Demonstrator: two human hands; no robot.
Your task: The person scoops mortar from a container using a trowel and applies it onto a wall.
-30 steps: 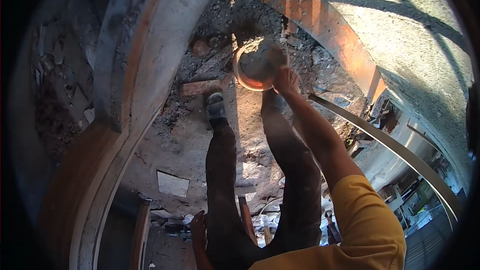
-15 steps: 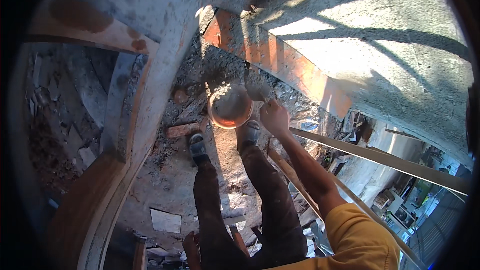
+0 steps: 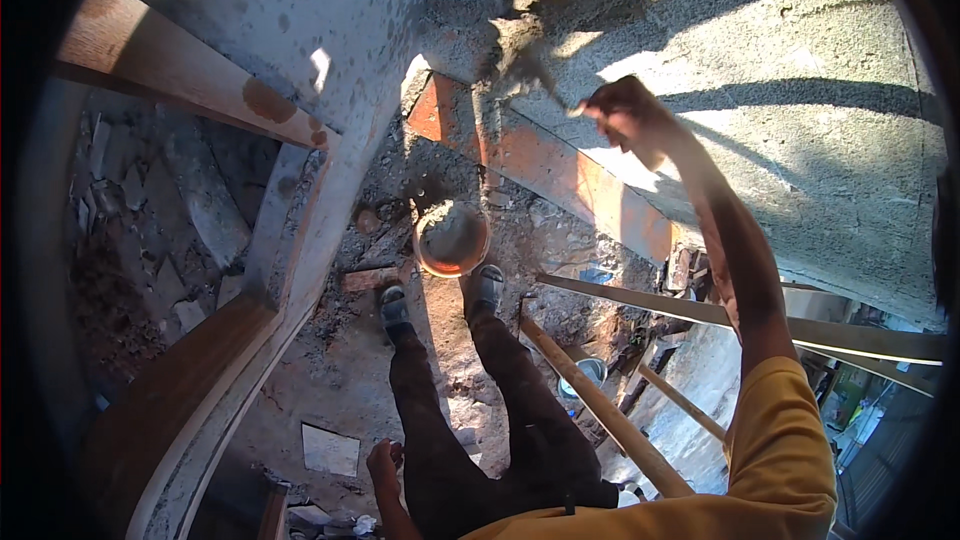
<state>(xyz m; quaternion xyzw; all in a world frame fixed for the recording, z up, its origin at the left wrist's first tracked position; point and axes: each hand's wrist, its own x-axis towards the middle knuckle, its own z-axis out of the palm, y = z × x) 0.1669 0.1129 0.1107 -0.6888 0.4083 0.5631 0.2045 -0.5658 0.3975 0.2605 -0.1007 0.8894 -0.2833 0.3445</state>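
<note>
My right hand (image 3: 628,122) is raised in front of the rough grey wall (image 3: 800,160), its fingers closed round the handle of a trowel (image 3: 545,80). The trowel's blade is at the wall, beside a patch of wet mortar (image 3: 518,35); blur hides whether it touches. Below, on the ground just beyond my feet, stands a round orange-rimmed bucket (image 3: 447,270) with grey mortar (image 3: 452,233) in it. My left hand (image 3: 384,462) hangs low beside my left thigh with its fingers curled, and nothing shows in it.
Orange brickwork (image 3: 555,165) runs along the wall's foot. A pale frame (image 3: 290,270) stands close on my left. Wooden poles (image 3: 600,410) slant at my right, near a small pail (image 3: 585,377). A loose brick (image 3: 369,280) and rubble lie around my sandalled feet.
My right hand has lifted the trowel from beside the bucket up to the wall. My left hand has shifted slightly up in view.
</note>
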